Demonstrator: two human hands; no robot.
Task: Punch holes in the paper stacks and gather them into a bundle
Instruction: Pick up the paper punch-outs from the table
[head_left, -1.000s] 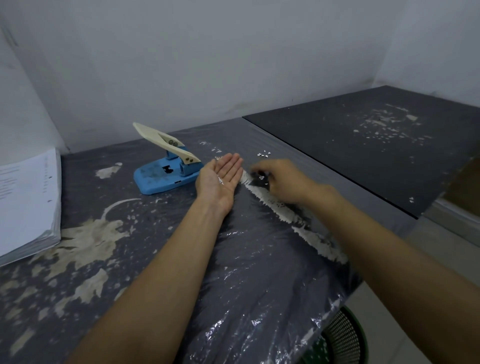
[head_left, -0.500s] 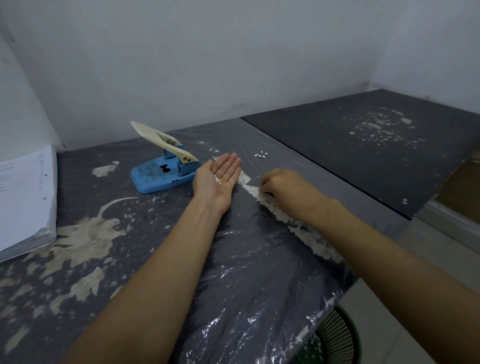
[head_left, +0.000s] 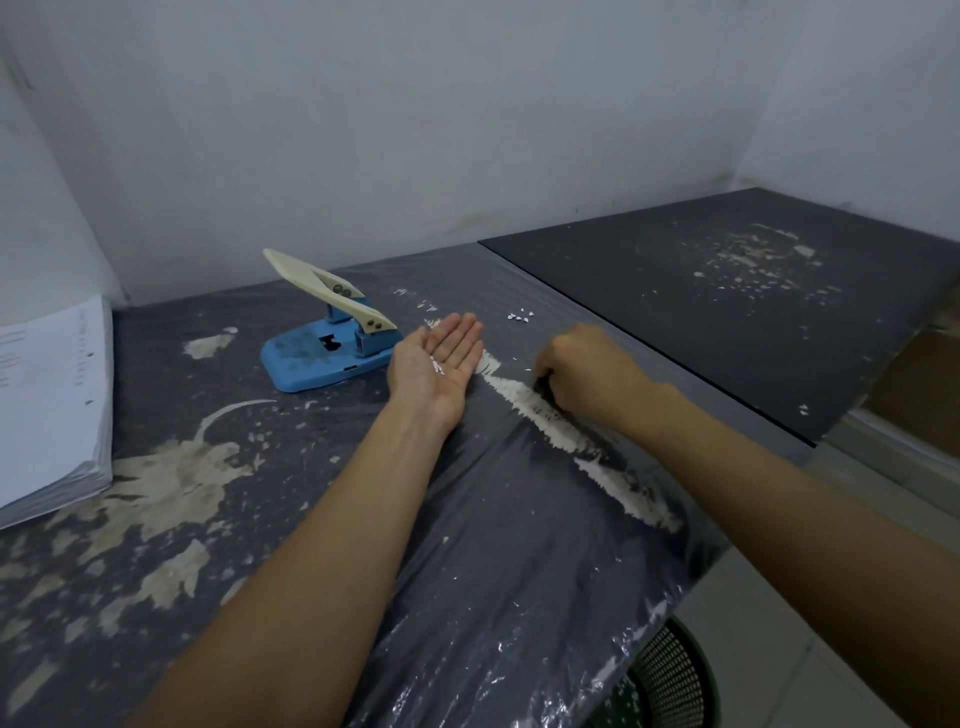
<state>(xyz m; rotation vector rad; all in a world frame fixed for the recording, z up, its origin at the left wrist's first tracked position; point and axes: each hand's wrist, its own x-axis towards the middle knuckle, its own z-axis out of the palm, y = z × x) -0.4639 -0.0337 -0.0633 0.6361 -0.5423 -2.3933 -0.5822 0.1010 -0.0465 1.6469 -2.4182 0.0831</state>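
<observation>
A person's two bare forearms reach forward over a dark grey table (head_left: 270, 519) covered in shiny, wrinkled clear plastic film, with pale patches where the surface has worn or peeled.

The left hand (head_left: 436, 364) lies palm up with straight, relaxed fingers, cupping a few tiny white paper dots (head_left: 437, 367). The right hand (head_left: 587, 371) rests knuckles up just to the right of it, fingers curled tightly down against the table; whether they pinch anything cannot be told. More white paper dots (head_left: 521, 315) lie scattered on the film just beyond both hands.

A hole punch (head_left: 322, 351) sits just left of the left hand: a flat blue base with a long cream lever raised at a slant. A thick stack of white printed paper (head_left: 47, 405), holes visible near its edge, lies well apart at the far left.

A second, matte black table (head_left: 675, 291), speckled with white flecks, adjoins on the right. A green mesh bin (head_left: 670, 680) stands below the near edge. Plain whitish walls (head_left: 415, 130) stand behind.
</observation>
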